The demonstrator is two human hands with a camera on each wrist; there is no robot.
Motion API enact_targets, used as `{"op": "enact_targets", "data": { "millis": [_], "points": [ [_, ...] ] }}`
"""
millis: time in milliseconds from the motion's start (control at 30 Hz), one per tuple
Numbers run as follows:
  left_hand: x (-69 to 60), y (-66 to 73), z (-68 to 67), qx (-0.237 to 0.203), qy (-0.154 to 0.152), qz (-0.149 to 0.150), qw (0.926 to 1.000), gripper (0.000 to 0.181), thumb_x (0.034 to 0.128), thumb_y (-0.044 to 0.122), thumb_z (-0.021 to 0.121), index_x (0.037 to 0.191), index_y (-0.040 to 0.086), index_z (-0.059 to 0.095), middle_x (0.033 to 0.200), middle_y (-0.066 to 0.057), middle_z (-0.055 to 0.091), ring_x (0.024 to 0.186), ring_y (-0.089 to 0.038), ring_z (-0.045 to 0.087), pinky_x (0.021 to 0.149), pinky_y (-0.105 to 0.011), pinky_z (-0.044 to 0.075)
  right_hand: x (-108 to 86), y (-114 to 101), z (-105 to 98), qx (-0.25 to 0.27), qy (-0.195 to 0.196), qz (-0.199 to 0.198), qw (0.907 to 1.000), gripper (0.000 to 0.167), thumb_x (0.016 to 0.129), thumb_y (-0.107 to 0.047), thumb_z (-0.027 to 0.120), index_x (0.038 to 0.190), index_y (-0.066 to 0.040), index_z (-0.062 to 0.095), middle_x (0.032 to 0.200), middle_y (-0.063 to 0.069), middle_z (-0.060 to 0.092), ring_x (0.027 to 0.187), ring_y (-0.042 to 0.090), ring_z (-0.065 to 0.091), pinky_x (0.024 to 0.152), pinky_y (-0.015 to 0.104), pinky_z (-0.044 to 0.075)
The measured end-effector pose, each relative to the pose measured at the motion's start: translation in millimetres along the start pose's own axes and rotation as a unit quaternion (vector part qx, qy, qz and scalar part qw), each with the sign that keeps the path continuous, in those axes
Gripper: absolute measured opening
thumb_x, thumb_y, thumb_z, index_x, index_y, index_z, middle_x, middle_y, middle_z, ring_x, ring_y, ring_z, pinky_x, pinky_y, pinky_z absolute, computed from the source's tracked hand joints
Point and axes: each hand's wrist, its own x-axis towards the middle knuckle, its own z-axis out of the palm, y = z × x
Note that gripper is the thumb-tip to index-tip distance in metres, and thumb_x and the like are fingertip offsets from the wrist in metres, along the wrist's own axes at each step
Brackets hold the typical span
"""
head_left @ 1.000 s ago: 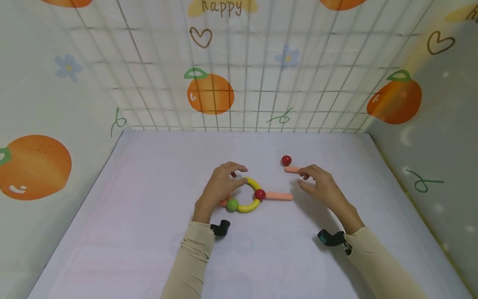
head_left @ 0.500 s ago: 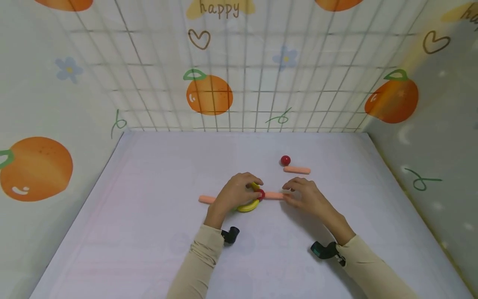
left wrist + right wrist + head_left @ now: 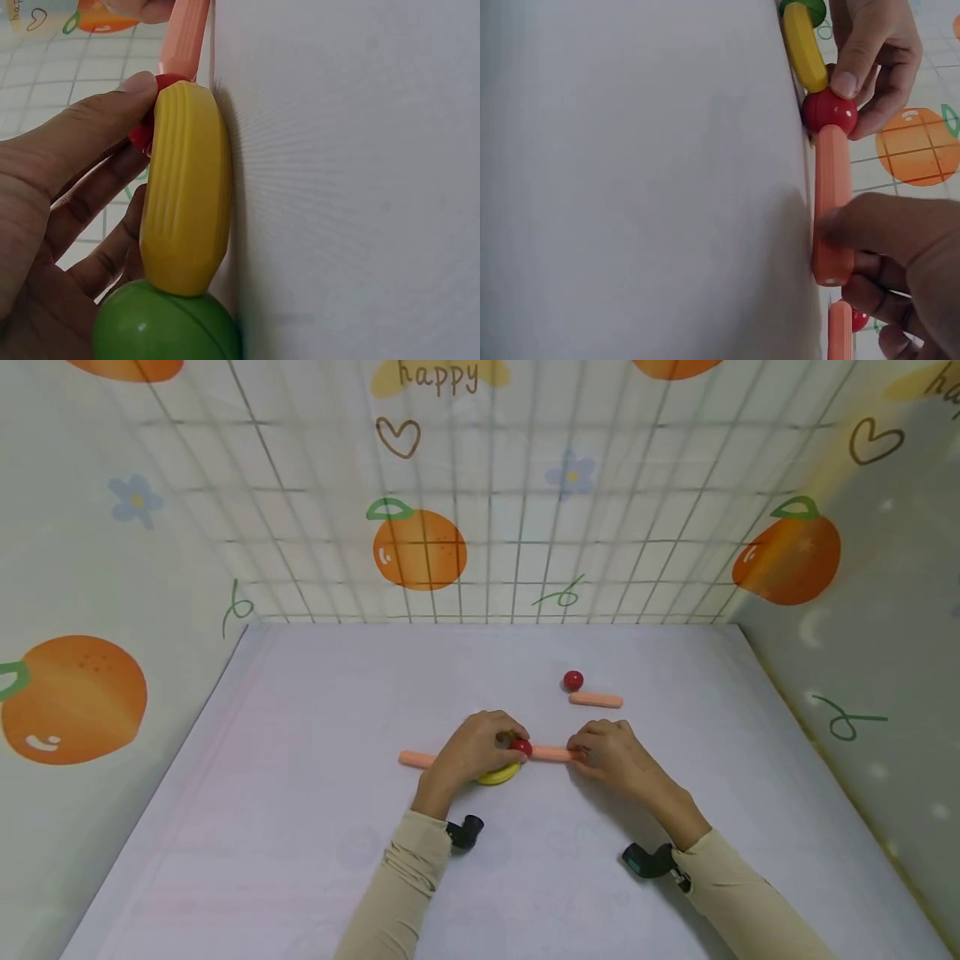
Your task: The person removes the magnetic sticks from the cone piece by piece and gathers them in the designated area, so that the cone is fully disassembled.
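The left hand (image 3: 480, 747) pinches a red ball (image 3: 521, 748) between thumb and fingers. The right hand (image 3: 618, 756) holds the outer end of an orange-pink stick (image 3: 550, 752), whose other end meets that ball. A curved yellow piece (image 3: 187, 187) joins the red ball to a green ball (image 3: 161, 322), which the left hand hides in the head view. In the right wrist view the right thumb lies along the stick (image 3: 832, 172). Another orange-pink stick (image 3: 416, 759) extends to the left from under the left hand.
Behind the hands lie a loose red ball (image 3: 573, 681) and an orange-pink stick (image 3: 596, 700), close together on the white table (image 3: 315, 693). A wire grid and patterned cloth (image 3: 420, 550) stand at the back, with cloth walls at both sides.
The left hand has moved right and down onto the red ball and gripped it. The right hand has left the rear stick and taken hold of the nearer one.
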Motion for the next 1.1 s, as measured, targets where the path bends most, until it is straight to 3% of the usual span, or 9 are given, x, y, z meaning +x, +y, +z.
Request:
{"op": "enact_targets", "data": {
  "millis": [233,600,800,967,1100],
  "points": [
    [0.2,-5.1,2.0,-0.024,0.002,0.017,0.9996,0.024,0.0851,0.027,0.082,0.108,0.021,0.078,0.106,0.010,0.070,0.096,-0.014,0.060,0.083,-0.030,0.048,-3.6,-2.8,-10.0,-0.023,0.014,-0.040,0.9988,0.020,0.073,-0.014,0.089,0.090,-0.011,0.077,0.089,-0.001,0.067,0.085,0.018,0.060,0.077,0.037,0.039],
    [-0.6,-4.8,4.8,-0.009,0.008,0.031,0.9995,0.021,0.0867,0.027,0.081,0.107,0.023,0.079,0.105,0.014,0.071,0.096,-0.013,0.059,0.082,-0.028,0.048,-6.7,2.6,-16.9,-0.029,0.028,-0.083,0.9957,0.021,0.072,-0.014,0.088,0.089,-0.010,0.076,0.090,0.000,0.067,0.090,0.020,0.059,0.080,0.039,0.040],
    [1.4,-2.7,9.4,0.019,0.020,0.038,0.9989,0.015,0.0871,0.019,0.080,0.102,0.017,0.078,0.091,0.012,0.069,0.086,-0.011,0.056,0.074,-0.025,0.047,-16.1,17.7,-26.0,-0.034,0.022,-0.053,0.9978,0.021,0.069,-0.008,0.088,0.085,-0.011,0.075,0.089,-0.001,0.066,0.088,0.021,0.060,0.078,0.039,0.037],
    [3.8,5.5,8.1,0.025,0.009,0.060,0.9979,0.030,0.0867,0.030,0.081,0.113,0.018,0.076,0.106,0.009,0.069,0.097,-0.014,0.059,0.081,-0.026,0.048,-12.2,16.1,-22.8,-0.020,0.008,-0.054,0.9983,0.018,0.074,-0.011,0.087,0.088,-0.013,0.075,0.091,-0.003,0.066,0.089,0.018,0.059,0.078,0.039,0.037],
    [4.7,7.9,8.3,0.056,-0.004,0.067,0.9962,0.025,0.0872,0.026,0.080,0.111,0.019,0.077,0.110,0.008,0.069,0.101,-0.014,0.058,0.086,-0.026,0.048,-4.3,7.3,-16.9,-0.017,0.018,-0.064,0.9977,0.016,0.076,-0.012,0.085,0.089,-0.013,0.075,0.090,-0.003,0.066,0.091,0.018,0.059,0.079,0.040,0.037]
  ]
}}
